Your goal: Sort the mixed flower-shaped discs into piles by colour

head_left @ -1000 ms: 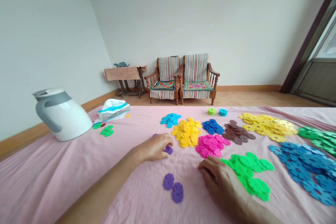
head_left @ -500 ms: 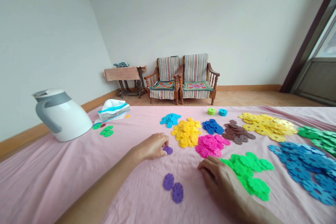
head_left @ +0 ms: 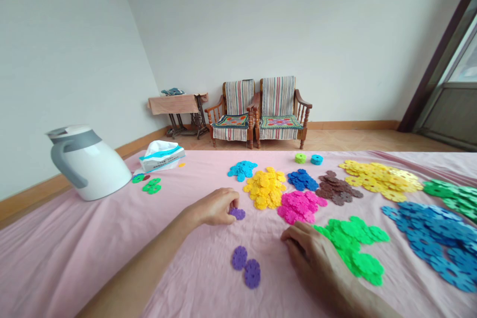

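My left hand (head_left: 216, 206) lies on the pink cloth (head_left: 112, 248) with its fingers curled, pinching purple snowflake discs (head_left: 237, 213) at its fingertips. Two more purple discs (head_left: 246, 265) lie flat nearer to me. My right hand (head_left: 316, 258) rests palm down on the cloth, fingers slightly bent, right beside a pile of green discs (head_left: 354, 246); whether anything is under it is hidden. Piles of yellow discs (head_left: 265, 187) and pink discs (head_left: 299, 206) sit just beyond both hands.
A white kettle (head_left: 87, 161) and a tissue pack (head_left: 162, 155) stand at the left. Cyan (head_left: 242, 170), dark blue (head_left: 301, 179), brown (head_left: 335, 187), yellow (head_left: 380, 179), green (head_left: 450, 194) and blue piles (head_left: 436, 236) spread to the right. Two wooden armchairs (head_left: 261, 112) stand by the far wall.
My left hand's fingers have closed in over the purple discs and drawn back slightly toward me. My right hand has stayed still.
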